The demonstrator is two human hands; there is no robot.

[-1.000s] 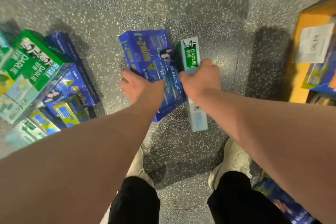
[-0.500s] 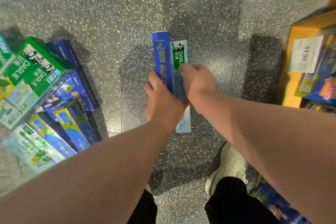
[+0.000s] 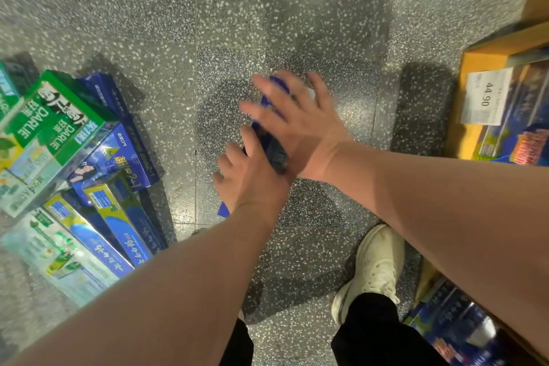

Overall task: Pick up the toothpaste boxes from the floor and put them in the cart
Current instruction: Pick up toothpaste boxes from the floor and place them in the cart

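Note:
A long blue toothpaste box (image 3: 269,140) stands on edge above the speckled floor at the centre of the head view. My left hand (image 3: 248,178) grips its near end from the left, fingers curled round it. My right hand (image 3: 297,119) lies across the far part of the box with fingers spread and blurred. A pale sliver (image 3: 310,93) under the right hand may be the green-and-white box; the rest of that box is hidden. No cart is in view.
A pile of toothpaste boxes lies at the left, with a green Darlie box (image 3: 56,125) on top of blue ones (image 3: 118,157). At the right stands a yellow shelf (image 3: 481,59) with a price tag (image 3: 484,95). My white shoe (image 3: 374,264) is below the hands.
The blue box was turned from flat onto its edge against the green box. My right hand has now let go its grip and spread flat over both, hiding the green box.

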